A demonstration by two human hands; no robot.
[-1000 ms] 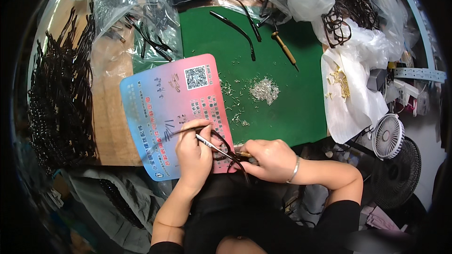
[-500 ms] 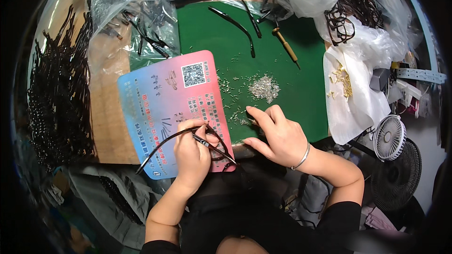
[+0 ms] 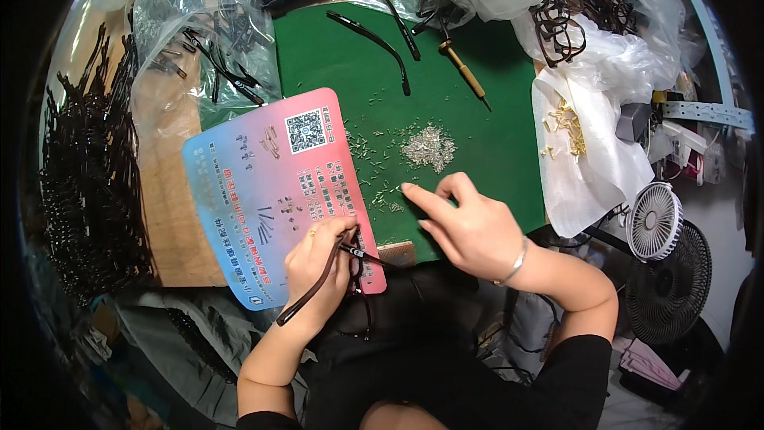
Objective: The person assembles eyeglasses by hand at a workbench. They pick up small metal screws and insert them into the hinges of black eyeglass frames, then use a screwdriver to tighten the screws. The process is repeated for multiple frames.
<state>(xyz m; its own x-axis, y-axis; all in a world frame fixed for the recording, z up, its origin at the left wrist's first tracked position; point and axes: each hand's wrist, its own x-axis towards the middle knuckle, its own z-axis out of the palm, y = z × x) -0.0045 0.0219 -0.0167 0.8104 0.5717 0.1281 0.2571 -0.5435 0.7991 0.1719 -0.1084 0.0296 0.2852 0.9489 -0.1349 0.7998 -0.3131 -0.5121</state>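
Note:
My left hand (image 3: 312, 259) is closed around a dark eyeglasses frame (image 3: 305, 302) at the table's near edge. One temple points down to the left; another dark temple end juts right from my fingers. The rest of the frame is partly hidden by the hand. My right hand (image 3: 481, 231) hovers over the green mat (image 3: 493, 151), index finger stretched toward loose tiny screws, thumb apart from it. Its other fingers curl under, and whether anything sits there is hidden. Just beyond the fingertip lies a heap of small silver screws (image 3: 430, 148).
A pink-and-blue card (image 3: 215, 171) with small metal parts lies left of the screws. Beyond are a loose black temple (image 3: 380, 41) and a screwdriver (image 3: 463, 70). Dark temples (image 3: 87, 167) pile at left; gold screws (image 3: 569, 127) rest on white paper at right, near a small white fan (image 3: 655, 221).
My left hand has turned the eyeglasses frame and drawn it toward me, so its temple swings down. My right index finger is now straighter, with the thumb raised off the mat's edge.

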